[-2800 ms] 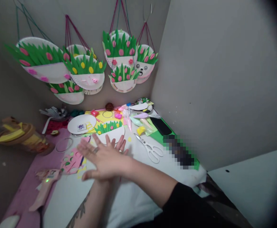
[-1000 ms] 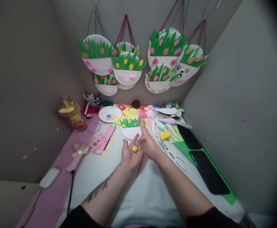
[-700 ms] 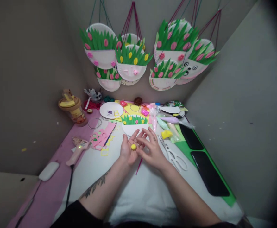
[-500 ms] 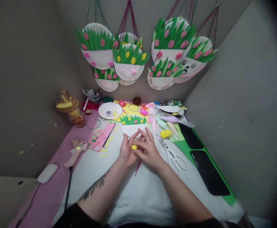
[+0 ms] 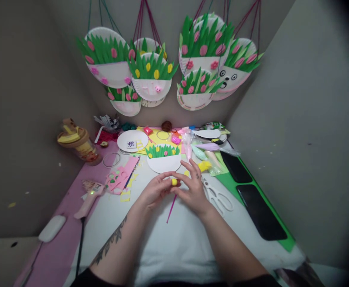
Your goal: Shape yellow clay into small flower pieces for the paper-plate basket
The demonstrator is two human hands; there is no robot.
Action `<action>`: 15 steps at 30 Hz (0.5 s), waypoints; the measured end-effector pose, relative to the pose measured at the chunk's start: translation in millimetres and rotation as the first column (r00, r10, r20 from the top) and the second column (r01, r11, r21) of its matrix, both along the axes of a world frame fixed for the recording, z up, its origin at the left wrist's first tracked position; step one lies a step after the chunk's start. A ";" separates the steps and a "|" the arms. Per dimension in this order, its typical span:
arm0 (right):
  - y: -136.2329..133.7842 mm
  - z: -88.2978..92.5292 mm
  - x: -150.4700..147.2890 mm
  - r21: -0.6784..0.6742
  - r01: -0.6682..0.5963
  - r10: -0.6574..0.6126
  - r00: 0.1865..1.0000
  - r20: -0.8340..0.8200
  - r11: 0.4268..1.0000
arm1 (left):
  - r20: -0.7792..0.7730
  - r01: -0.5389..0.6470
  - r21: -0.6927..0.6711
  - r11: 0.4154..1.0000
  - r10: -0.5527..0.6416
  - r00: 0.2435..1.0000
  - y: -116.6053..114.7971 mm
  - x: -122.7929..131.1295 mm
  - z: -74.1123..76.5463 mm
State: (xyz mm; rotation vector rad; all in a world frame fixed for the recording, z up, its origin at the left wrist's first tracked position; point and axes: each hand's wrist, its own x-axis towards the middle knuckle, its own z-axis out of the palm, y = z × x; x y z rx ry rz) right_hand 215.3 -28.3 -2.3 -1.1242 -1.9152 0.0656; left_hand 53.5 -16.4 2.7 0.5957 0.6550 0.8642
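left hand [image 5: 158, 189], nearly closed, pinches yellow clay ball [image 5: 174, 181]; right hand [image 5: 194, 189] half-curled, grip unclear. uneven squeezing could dent it.

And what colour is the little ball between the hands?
The ball is bright yellow, best seen in the head view.

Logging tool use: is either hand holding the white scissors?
No, the white scissors lie on the table beside the right hand.

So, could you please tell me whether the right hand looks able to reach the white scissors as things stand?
Probably yes: the white scissors lie close beside the right hand, with no other object seen in between, though that hand is busy at the yellow ball.
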 end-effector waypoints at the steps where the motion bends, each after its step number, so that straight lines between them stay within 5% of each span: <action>1: -0.6 1.0 -0.5 -0.012 0.005 -0.005 1.000 0.000 1.000 | 0.000 -0.013 -0.002 1.000 0.013 1.000 -0.3 1.2 0.1; 9: -7.2 0.2 -18.1 -0.075 -0.080 0.082 0.996 0.023 0.994 | 0.326 -0.054 -0.275 0.960 0.146 0.934 2.1 9.5 6.8; 15: -7.4 -9.9 -27.9 -0.047 -0.068 0.072 0.992 0.103 0.997 | 0.373 -0.137 -0.321 0.937 0.258 0.891 1.4 8.4 11.0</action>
